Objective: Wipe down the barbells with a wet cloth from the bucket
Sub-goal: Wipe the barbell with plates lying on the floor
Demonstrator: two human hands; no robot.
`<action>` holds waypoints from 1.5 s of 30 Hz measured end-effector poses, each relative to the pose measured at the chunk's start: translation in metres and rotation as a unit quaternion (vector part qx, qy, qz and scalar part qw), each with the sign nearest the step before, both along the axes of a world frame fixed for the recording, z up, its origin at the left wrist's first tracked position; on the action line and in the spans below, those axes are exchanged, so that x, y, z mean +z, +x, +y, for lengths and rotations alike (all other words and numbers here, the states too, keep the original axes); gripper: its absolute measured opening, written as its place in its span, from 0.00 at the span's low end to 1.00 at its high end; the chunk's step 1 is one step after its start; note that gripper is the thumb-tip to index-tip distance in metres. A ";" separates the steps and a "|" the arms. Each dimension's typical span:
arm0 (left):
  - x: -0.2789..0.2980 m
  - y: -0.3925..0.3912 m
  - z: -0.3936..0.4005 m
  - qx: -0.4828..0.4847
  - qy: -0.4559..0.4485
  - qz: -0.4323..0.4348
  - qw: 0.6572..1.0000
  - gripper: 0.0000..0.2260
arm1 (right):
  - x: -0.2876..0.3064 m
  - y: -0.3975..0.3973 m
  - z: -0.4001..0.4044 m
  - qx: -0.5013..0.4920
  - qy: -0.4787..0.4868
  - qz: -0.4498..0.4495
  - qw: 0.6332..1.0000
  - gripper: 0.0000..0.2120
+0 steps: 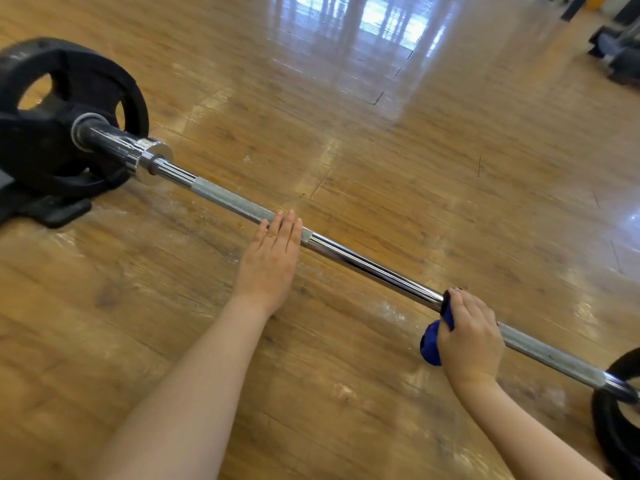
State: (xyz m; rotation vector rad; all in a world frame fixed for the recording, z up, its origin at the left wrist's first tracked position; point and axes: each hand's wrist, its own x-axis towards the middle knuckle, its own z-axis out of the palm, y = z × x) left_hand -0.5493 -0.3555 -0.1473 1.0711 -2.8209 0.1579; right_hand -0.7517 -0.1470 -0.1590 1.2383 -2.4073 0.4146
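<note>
1. Two bare forearms reach forward from the bottom edge, over a glossy wooden floor.
2. On the left side, the left hand is stretched out flat, palm down, fingers straight and close together. Its fingertips rest on the bar, at the end of a rough knurled section.
3. On the right side, the right hand is curled over the bar, with the wrist bent and the knuckles facing up. It grips a blue cloth wrapped around the bar.
4. Part of the cloth bulges out below the hand in a rounded wad, and a thin edge of it shows above the fingers.
5. Both hands are well apart along the bar, with a smooth, shiny stretch of steel between them.
6. Lying across the view, the barbell runs diagonally from upper left to lower right.
7. At the upper left end, a black weight plate with cut-out grip holes sits on the chrome sleeve, behind a bright collar.
8. At the lower right edge, another black weight plate is partly cut off by the frame.
9. Far off at the upper right, dark gym equipment stands on the floor, blurred.
</note>
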 end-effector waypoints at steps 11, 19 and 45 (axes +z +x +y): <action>-0.002 -0.006 0.007 0.026 0.010 0.005 1.000 0.28 | 0.003 0.022 -0.049 0.089 0.000 0.032 0.995 0.24; -0.005 0.000 0.002 0.000 0.001 0.017 1.000 0.29 | 0.003 0.058 -0.111 0.123 0.029 0.001 0.992 0.17; 0.023 -0.040 0.033 -0.157 -0.078 -0.115 0.978 0.33 | 0.024 -0.010 -0.022 0.182 0.183 0.045 0.965 0.32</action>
